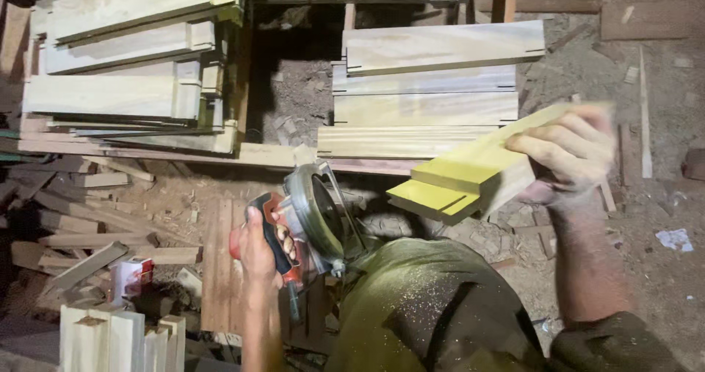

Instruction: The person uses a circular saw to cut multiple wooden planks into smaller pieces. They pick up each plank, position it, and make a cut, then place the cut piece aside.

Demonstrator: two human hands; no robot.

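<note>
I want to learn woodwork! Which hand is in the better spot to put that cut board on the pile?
Probably the right hand. It already grips the cut board, raised beside the stacked boards. The left hand is busy gripping the circular saw, lower and farther from the pile.
</note>
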